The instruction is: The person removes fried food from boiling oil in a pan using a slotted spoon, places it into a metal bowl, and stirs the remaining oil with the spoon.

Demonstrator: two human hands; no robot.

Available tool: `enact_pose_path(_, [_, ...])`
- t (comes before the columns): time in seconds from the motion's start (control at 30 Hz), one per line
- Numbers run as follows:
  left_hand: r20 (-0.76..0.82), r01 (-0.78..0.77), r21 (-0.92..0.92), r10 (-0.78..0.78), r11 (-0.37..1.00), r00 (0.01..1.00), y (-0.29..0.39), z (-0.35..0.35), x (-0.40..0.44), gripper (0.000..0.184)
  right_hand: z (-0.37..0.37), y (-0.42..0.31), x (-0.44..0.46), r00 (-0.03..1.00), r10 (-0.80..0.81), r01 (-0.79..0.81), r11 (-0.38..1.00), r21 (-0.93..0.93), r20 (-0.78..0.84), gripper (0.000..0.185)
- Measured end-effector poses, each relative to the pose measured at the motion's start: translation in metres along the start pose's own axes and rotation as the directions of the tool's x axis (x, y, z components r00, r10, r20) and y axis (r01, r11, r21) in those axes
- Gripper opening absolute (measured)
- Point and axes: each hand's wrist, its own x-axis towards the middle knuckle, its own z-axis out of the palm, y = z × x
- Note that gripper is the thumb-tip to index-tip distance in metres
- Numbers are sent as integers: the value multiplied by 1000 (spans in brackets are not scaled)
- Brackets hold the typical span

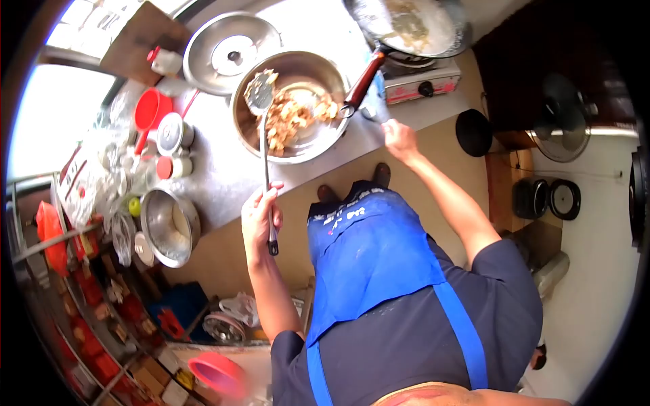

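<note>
My left hand (261, 218) is wrapped round the dark end of a long metal slotted spatula (265, 152). The spatula's head lies over the left side of a wide steel basin (333, 139), with bits of food on it. Inside the basin are browned, chopped pieces of food (288, 120). My right hand (401, 140) is closed at the counter's front edge, below a wok's brown handle (363, 82) and apart from it. Beside its fingers is a bluish, thin thing (374, 101); whether they hold it is unclear.
The wok (443, 30), with pale residue, sits on a gas stove (423, 86). Around the basin are a steel lid (203, 61), a red scoop (152, 108), jars (175, 167) and another steel bowl (193, 220). Shelves (88, 298) stand at left; a fan (562, 118) is at right.
</note>
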Motion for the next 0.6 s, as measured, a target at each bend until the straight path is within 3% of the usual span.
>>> enact_pose_path(0.17, [-17, -48, 30, 49, 998, 999, -9, 19, 19, 18, 28, -1, 27, 997, -66, 64, 997, -39, -51, 24])
enact_pose_path(0.3, [-70, -110, 46, 113, 993, 991, -8, 44, 24, 16, 37, 5, 33, 939, -251, 243, 968, -63, -235, 13])
enact_pose_path(0.37, [-86, -125, 25, 126, 992, 988, -10, 50, 30, 17, 32, 2, 32, 935, -268, 246, 962, -117, -233, 12])
enact_pose_path(0.43, [-123, -176, 33, 179, 984, 976, -15, 54, 35, 21, 17, -10, 27, 831, -370, 336, 929, -155, -417, 14])
enact_pose_path(0.5, [-116, -189, 9, 189, 982, 975, -14, 58, 37, 22, -17, -31, 12, 821, -369, 352, 928, -124, -435, 16])
enact_pose_path(0.6, [-147, -195, -34, 188, 980, 971, -8, 67, 35, 20, -66, -64, -20, 882, -399, 450, 872, 194, -250, 19])
